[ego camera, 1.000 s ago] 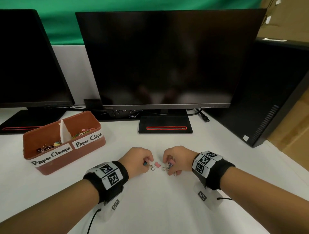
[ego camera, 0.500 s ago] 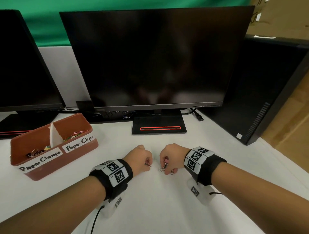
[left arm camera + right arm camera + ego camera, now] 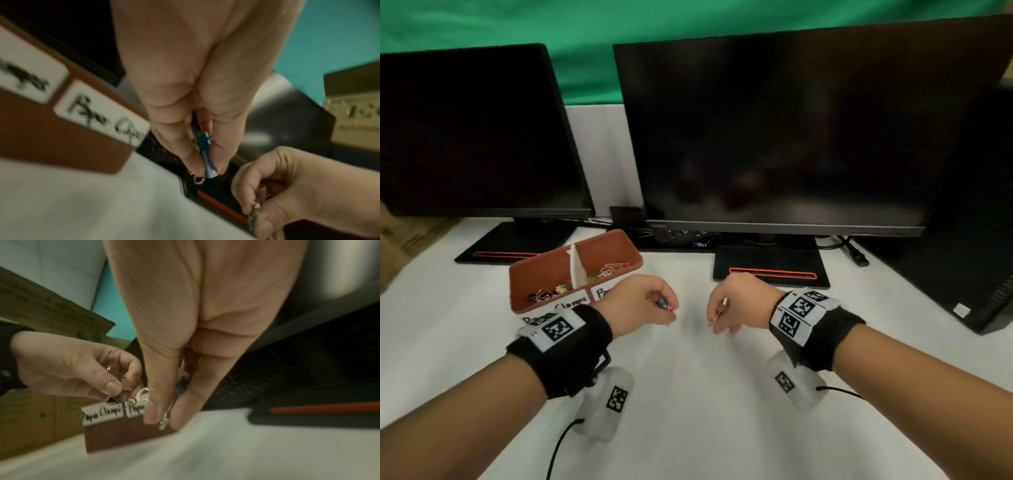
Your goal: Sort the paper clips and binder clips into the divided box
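Note:
The brown divided box [image 3: 619,245] stands at left, labelled "Paper Clamps" and "Paper Clips". Its left half holds binder clips [image 3: 548,294] and its right half paper clips [image 3: 610,269]. My left hand [image 3: 668,310] hovers just right of the box front, pinching a teal binder clip [image 3: 661,303] along with others; the left wrist view shows the blue clip [image 3: 205,151] between thumb and finger. My right hand [image 3: 717,320] hangs further right and pinches binder clips [image 3: 174,400] by their wire handles.
Two dark monitors [image 3: 784,130] stand behind on black bases [image 3: 770,270]. A black computer case [image 3: 962,267] is at the right. White tabletop [image 3: 688,394] lies under and in front of both hands. Wrist camera cables trail near the forearms.
Both hands have picked the binder clips off the table and drawn apart. The left hand has moved toward the box front. The pink clip is no longer lying between them.

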Motion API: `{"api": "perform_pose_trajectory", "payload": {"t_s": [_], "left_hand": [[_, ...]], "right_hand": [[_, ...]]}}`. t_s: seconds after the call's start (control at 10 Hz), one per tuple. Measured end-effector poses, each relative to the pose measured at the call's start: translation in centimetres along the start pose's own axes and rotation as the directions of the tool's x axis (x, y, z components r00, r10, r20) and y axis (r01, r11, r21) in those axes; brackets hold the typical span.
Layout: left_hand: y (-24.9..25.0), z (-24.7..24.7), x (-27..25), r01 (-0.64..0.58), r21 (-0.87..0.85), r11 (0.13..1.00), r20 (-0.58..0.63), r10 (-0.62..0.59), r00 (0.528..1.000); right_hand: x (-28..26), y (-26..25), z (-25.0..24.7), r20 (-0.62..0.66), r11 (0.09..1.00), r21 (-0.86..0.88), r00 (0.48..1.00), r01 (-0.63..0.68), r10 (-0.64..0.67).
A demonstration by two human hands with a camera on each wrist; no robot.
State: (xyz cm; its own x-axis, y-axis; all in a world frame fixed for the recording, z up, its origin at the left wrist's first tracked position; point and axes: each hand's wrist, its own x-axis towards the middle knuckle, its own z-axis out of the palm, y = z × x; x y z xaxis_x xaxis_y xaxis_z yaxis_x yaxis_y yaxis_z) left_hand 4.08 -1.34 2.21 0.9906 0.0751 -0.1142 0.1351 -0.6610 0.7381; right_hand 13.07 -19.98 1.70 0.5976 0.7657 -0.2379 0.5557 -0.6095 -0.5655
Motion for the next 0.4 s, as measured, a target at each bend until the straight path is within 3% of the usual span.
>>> {"api": "perform_pose_trajectory", "payload": {"t_s": [0.1,0.2,0.3,0.4], "left_hand": [[-1.0,-6.2,-1.9,0.057,-0.005,0.998,-0.163,-0.057,0.985],[-3.5,-11.8,-3.3,0.146,-0.041,0.988,-0.342,-0.151,0.928],[-6.5,-14.6,-3.5,0.223,-0.093,0.97,-0.444,-0.241,0.863],[-8.5,-15.1,-3.0,0.278,-0.058,0.959,-0.367,-0.28,0.887]], "right_hand": [[4.4,-5.9,-0.8,-0.097,0.985,0.057,0.983,0.161,-0.155],[9.1,-12.1,-0.7,-0.188,0.957,0.006,0.94,0.29,-0.283],[13.1,-16.9,0.3,-0.154,0.944,0.017,0.934,0.329,-0.323],[15.0,-19.3,2.1,-0.035,0.962,-0.062,0.963,0.266,-0.269]]}}
